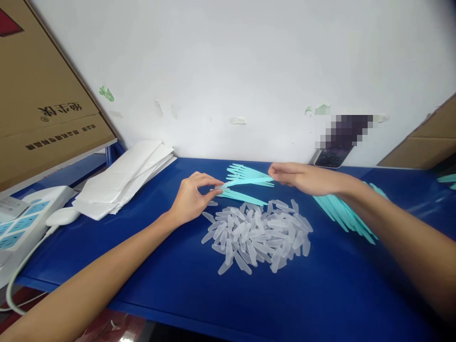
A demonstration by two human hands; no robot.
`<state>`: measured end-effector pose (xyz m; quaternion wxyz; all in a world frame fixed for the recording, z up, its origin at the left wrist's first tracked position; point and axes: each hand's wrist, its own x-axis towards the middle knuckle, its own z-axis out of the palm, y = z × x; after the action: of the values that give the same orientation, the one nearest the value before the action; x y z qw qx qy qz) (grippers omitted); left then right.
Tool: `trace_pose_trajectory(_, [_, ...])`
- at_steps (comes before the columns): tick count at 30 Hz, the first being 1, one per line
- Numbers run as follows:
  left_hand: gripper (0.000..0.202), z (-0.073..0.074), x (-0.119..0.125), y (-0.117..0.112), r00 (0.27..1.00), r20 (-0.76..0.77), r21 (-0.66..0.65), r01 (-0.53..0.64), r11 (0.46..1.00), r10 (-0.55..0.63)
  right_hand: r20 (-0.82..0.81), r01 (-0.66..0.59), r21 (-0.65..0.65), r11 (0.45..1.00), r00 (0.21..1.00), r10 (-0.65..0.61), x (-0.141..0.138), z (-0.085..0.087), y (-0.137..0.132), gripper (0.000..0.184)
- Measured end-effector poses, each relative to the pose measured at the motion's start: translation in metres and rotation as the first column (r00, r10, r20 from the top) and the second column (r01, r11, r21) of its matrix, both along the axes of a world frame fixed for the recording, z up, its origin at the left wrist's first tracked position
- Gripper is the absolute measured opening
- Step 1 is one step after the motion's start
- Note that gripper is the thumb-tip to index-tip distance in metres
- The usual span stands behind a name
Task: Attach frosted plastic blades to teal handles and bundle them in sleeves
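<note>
My left hand (194, 197) pinches a small translucent cap at the left end of a slim teal eyebrow razor (254, 181). The razor's other end is between the closed fingertips of my right hand (294, 176), so it spans the gap between both hands. Whether the cap is fully seated I cannot tell. Just below and in front of the hands lies a loose heap of translucent blade caps (256, 232). Fanned teal razors (245, 171) rest behind the held one, and more teal razors (344, 213) lie partly hidden under my right forearm.
White plastic bags (123, 178) are stacked at the left of the blue table (171, 285). Beside them are a power strip (32, 218) and a white charger (62, 216) with its cable. A phone (333, 154) leans on the wall; cardboard boxes (46, 85) stand at both sides.
</note>
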<state>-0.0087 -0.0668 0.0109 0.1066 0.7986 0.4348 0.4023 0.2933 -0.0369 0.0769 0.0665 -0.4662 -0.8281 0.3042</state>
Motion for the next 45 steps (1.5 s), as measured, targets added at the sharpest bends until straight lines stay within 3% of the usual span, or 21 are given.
trace_pose_trajectory(3, [0.016,-0.004,0.0,0.002,1.0,0.002,-0.019,-0.01,1.0,0.01,0.027,-0.056,0.044,0.997,0.998,0.054,-0.01,-0.009,-0.002,0.024])
trace_pose_trajectory(6, [0.014,-0.008,-0.004,0.009,0.992,-0.101,-0.018,-0.077,0.997,0.075,0.126,-0.084,0.127,0.988,0.99,0.068,-0.02,-0.02,-0.002,0.025])
trace_pose_trajectory(10, [0.018,-0.008,-0.009,0.017,0.98,-0.174,-0.058,-0.113,0.992,0.101,0.26,-0.015,0.359,0.933,0.962,-0.085,-0.022,-0.033,0.004,0.024])
trace_pose_trajectory(12, [0.026,-0.005,-0.012,0.017,0.983,-0.15,-0.078,-0.118,0.99,0.105,0.303,0.006,0.413,0.911,0.942,-0.143,-0.018,-0.038,0.008,0.021])
trace_pose_trajectory(16, [0.029,0.01,-0.018,0.013,0.982,-0.178,-0.152,-0.096,0.984,0.068,0.349,0.0,0.398,0.917,0.925,-0.151,-0.012,-0.047,0.014,0.022])
trace_pose_trajectory(21, [0.038,0.028,-0.033,0.009,0.908,-0.394,-0.368,-0.012,0.93,-0.144,0.348,0.026,0.379,0.925,0.922,-0.168,-0.011,-0.051,0.019,0.021])
trace_pose_trajectory(25, [0.038,0.03,-0.04,0.01,0.878,-0.422,-0.451,0.012,0.892,-0.226,0.386,-0.052,0.418,0.907,0.914,-0.126,-0.012,-0.051,0.015,0.022])
trace_pose_trajectory(29, [0.029,0.027,-0.039,0.013,0.876,-0.4,-0.436,0.075,0.897,-0.268,0.421,-0.137,0.473,0.87,0.903,-0.087,-0.011,-0.049,0.012,0.024])
trace_pose_trajectory(32, [0.024,0.025,-0.037,0.014,0.891,-0.376,-0.381,0.101,0.919,-0.253,0.365,-0.133,0.444,0.886,0.93,-0.043,-0.009,-0.043,0.012,0.018])
trace_pose_trajectory(37, [0.023,0.021,-0.036,0.016,0.938,-0.303,-0.364,0.052,0.93,-0.171,0.183,-0.13,0.244,0.961,0.979,0.086,-0.01,-0.022,0.007,0.01])
trace_pose_trajectory(45, [0.025,0.021,-0.035,0.015,0.978,-0.207,-0.257,-0.014,0.966,-0.04,0.141,-0.181,0.25,0.951,0.979,0.15,-0.014,-0.016,0.001,0.015])
